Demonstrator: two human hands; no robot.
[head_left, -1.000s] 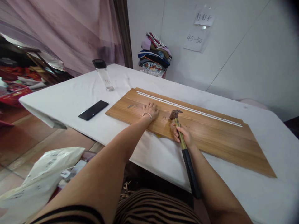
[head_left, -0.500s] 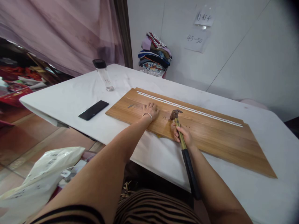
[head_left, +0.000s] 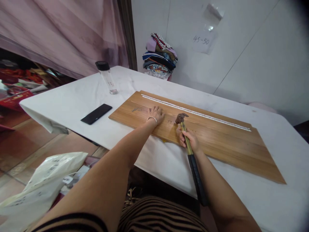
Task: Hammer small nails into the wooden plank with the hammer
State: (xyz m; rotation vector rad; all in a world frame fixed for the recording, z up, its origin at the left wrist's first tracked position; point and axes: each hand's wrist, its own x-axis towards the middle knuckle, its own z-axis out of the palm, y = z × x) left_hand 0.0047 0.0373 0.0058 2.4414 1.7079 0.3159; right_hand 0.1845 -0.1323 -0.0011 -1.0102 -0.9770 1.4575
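A long wooden board lies across the white-covered table. My left hand rests flat on the board's left half, fingers spread, with a bracelet at the wrist. My right hand is wrapped round a claw hammer high on its shaft, close to the rusty head. The hammer's black grip points back towards me, and its head hovers over or touches the board; I cannot tell which. Left of my left hand lie several nails. Small dark marks show on the wood between my hands.
A white measuring strip runs along the board's far side. To the left are a black phone and a clear bottle with a black lid. Folded clothes are stacked by the wall. A plastic bag is at lower left.
Both hands, the hammer and the board stay practically where they were. On the wall, the upper paper note has curled up, and the tablecloth's left corner hangs differently.
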